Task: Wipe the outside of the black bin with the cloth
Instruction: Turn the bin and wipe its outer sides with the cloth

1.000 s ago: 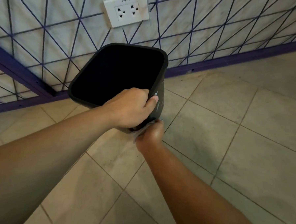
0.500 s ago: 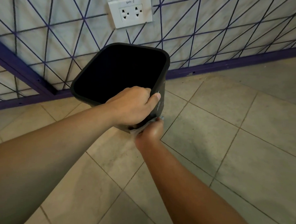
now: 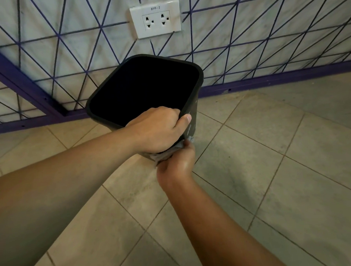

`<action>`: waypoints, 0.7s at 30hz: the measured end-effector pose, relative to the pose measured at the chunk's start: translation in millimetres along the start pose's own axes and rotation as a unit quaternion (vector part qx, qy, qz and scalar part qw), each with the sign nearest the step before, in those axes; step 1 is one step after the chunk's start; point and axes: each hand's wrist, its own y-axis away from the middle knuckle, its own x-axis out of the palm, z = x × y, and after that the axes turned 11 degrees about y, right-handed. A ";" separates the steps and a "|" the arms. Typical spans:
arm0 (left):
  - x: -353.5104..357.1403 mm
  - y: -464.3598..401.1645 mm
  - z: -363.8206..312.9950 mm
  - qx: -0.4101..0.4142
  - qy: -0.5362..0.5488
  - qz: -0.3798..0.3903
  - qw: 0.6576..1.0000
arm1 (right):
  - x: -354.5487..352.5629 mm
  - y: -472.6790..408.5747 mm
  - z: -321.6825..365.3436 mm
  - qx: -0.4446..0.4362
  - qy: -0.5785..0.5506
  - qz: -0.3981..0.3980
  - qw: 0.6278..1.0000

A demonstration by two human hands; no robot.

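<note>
The black bin (image 3: 195, 85) stands tilted on the tiled floor (image 3: 274, 178), its open mouth leaning toward the wall at 12 o'clock. The left hand (image 3: 158, 129) grips the near rim at 6 o'clock, fingers curled inside, thumb on the outer wall. Just below it, the right hand (image 3: 177, 165) clutches a grey cloth (image 3: 167, 153) bunched against the bin's lower outside. A white socket (image 3: 155, 18) sits on the wall above.
</note>
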 end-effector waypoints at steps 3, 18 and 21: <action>-1.1 -1.0 -1.8 0.000 -0.005 0.000 1.000 | 3.8 -4.1 0.8 -0.005 0.003 -0.023 1.000; -2.1 2.7 -2.0 0.009 -0.019 0.001 1.000 | -24.1 -26.4 -6.7 -0.049 0.112 -0.036 0.992; -2.1 7.8 0.9 0.011 -0.013 0.002 1.000 | -41.3 -32.3 -5.8 -0.122 0.147 -0.042 0.981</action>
